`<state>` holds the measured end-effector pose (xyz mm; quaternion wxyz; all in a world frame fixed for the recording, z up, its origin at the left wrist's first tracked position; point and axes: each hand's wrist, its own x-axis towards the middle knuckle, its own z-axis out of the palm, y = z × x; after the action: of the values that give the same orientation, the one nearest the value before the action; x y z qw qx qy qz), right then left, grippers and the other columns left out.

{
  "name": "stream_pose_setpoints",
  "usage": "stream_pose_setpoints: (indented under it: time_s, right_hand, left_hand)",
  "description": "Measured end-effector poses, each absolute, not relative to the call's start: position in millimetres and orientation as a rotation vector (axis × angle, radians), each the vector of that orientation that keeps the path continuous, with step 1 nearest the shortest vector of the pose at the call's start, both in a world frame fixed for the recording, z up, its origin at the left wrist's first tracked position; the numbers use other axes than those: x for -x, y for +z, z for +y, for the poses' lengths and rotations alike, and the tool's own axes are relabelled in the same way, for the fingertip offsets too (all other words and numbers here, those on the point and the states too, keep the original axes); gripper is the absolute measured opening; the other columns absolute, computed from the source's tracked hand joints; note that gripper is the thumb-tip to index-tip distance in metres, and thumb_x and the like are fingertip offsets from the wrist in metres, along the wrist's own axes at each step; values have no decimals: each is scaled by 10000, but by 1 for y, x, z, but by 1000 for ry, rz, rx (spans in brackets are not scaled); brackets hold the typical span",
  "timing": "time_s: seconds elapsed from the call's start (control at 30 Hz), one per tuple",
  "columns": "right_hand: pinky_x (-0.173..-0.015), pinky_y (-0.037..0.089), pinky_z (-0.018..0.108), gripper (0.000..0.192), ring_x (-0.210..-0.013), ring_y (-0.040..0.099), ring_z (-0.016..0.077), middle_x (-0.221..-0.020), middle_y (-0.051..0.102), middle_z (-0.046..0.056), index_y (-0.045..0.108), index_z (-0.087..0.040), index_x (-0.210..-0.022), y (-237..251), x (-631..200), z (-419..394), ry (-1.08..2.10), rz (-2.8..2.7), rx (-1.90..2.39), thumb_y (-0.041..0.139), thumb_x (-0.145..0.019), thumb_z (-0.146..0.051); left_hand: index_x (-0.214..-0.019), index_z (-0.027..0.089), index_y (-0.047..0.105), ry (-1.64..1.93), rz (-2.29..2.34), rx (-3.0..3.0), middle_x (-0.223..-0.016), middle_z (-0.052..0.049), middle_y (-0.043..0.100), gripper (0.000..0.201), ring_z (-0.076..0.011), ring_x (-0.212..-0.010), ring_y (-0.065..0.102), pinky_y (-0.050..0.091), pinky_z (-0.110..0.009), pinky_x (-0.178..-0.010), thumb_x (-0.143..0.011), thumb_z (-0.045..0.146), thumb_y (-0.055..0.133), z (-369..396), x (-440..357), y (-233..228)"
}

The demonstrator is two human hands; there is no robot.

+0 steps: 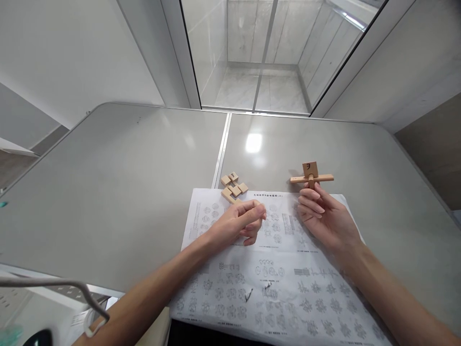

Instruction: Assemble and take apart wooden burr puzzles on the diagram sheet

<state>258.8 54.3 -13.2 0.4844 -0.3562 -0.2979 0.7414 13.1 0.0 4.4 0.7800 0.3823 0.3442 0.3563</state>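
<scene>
Over the right part of the printed sheet (266, 264), my right hand (327, 216) is closed around the lower end of a wooden puzzle assembly (310, 169). It has a squarish block bearing a handwritten mark, and a thin bar crosses it sideways. My left hand (241, 221) hovers above the sheet with fingers curled and thumb against the index finger. Whether anything small is inside them is hidden. Just beyond that hand lie several loose wooden puzzle pieces (235, 191), grouped at the sheet's top left edge. One of them carries a similar dark mark.
Rows of small line diagrams cover the sheet, which lies on a grey table (151, 192). A metal seam strip (221, 151) runs across the tabletop. Behind stands a glass panel (252, 53). A grey cable (65, 282) hangs at lower left.
</scene>
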Motion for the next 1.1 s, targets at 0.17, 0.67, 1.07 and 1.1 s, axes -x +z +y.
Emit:
stream_pose_setpoints:
  time_s: [0.17,0.67,1.07,1.1]
  right_hand:
    - [-443,457,171,93,-486,282,87,-720,416,-56,657,-237,-928,-12,-258,55,1859,-511,830,706,-1005,-253]
    - [-512,454,182,219,-587,326,100,-768,418,-27,655,-206,-832,-7,-256,48,1994,-701,957,800,-946,-325]
    - [-539,417,216,225,-610,339,111,-773,444,-21,661,-216,-837,-8,-255,47,2001,-810,1007,793,-959,-352]
    - [-540,418,214,226,-609,339,109,-773,444,-22,662,-214,-836,-8,-255,47,2001,-810,1007,792,-960,-351]
  left_hand:
    - [-881,210,572,782,723,-814,-606,100,319,413,-81,-507,224,324,-222,-455,-967,598,685,0,-13,4]
    - [-884,203,568,773,722,-815,-599,107,335,425,-76,-500,239,353,-213,-460,-956,599,705,1,-13,4]
    - [-877,206,575,781,743,-809,-594,107,333,413,-75,-497,240,343,-217,-458,-936,586,726,1,-14,5]
    - [-876,206,573,780,745,-807,-592,108,332,419,-75,-495,240,341,-218,-456,-932,591,729,1,-14,5]
